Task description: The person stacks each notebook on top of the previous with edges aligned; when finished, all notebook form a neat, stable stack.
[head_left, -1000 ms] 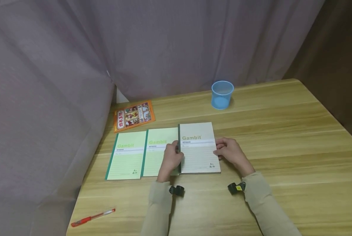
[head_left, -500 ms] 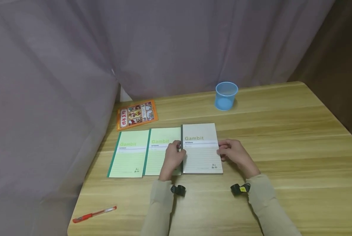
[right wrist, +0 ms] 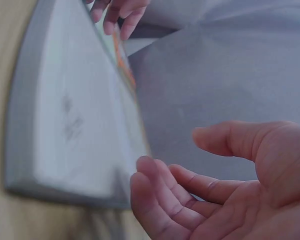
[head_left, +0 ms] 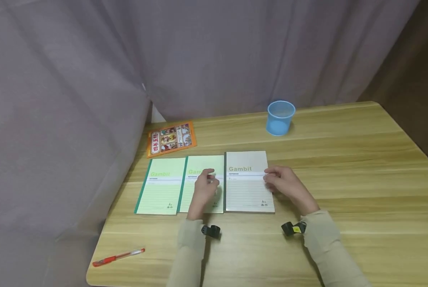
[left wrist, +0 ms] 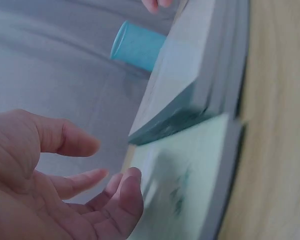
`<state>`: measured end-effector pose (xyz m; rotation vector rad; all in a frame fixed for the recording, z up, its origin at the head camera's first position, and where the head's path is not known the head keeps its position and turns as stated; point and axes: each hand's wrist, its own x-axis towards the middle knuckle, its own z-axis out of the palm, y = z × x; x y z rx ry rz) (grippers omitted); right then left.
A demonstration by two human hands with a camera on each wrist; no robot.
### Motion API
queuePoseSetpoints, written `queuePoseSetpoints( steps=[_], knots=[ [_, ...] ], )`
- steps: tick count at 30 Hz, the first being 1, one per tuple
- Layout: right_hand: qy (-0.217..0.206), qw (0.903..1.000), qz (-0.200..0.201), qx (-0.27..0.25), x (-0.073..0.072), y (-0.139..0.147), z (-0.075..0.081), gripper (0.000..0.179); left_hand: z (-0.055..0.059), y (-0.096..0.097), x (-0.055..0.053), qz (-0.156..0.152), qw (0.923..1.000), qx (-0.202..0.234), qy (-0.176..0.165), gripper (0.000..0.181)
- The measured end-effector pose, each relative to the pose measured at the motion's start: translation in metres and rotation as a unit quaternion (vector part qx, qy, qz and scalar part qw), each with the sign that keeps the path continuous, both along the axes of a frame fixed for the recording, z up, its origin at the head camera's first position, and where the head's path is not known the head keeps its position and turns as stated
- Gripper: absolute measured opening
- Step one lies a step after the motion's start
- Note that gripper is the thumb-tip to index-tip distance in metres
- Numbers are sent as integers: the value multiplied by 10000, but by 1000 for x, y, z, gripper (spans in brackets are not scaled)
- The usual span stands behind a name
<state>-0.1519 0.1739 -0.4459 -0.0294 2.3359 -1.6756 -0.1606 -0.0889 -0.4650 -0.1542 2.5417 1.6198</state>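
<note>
A white notebook [head_left: 249, 191] with a dark spine lies on the table, right of two green notebooks, the middle one [head_left: 203, 162] and the left one [head_left: 160, 195]. Its edge shows several layers in the left wrist view, like a stack. My left hand [head_left: 204, 192] hovers over the middle green notebook, fingers loosely bent and holding nothing. At the white notebook's right edge is my right hand [head_left: 289, 187]; in the right wrist view its thumb and fingers [right wrist: 155, 200] stand apart, with nothing between them. Whether its fingertips touch that edge I cannot tell.
An orange picture book [head_left: 171, 138] lies behind the green notebooks. Toward the back stands a blue mesh cup [head_left: 280, 118]. A red pen [head_left: 118, 257] lies at the front left of the wooden table [head_left: 361, 191]. Grey curtains [head_left: 214, 59] hang behind and to the left.
My left hand has let go of the white notebook's spine and moved left over the middle green one. My right hand has loosened from the other edge. The head view has shifted slightly.
</note>
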Motion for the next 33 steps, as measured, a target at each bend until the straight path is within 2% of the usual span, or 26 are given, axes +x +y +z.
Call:
queuePoseSetpoints(
  steps=[6, 10, 16, 19, 24, 33],
  knots=[
    [351, 9985, 368, 194, -5, -14, 18, 43, 5, -21, -5, 44, 9997, 197, 146, 48],
    [448, 9972, 570, 178, -12, -28, 23, 44, 9, -36, -7, 73, 9993, 196, 295, 46],
    [944, 9904, 805, 603, -25, -48, 28, 43, 23, -56, -11, 290, 9977, 333, 511, 43],
    [1073, 9886, 861, 618, -32, -58, 32, 42, 30, -65, -14, 428, 9971, 298, 563, 42],
    [1050, 9892, 902, 478, -41, -74, 39, 43, 41, -74, -20, 553, 9972, 212, 462, 43],
    [778, 9926, 914, 193, -47, -95, 39, 44, 48, -84, -28, 524, 9980, 167, 313, 48]
  ],
)
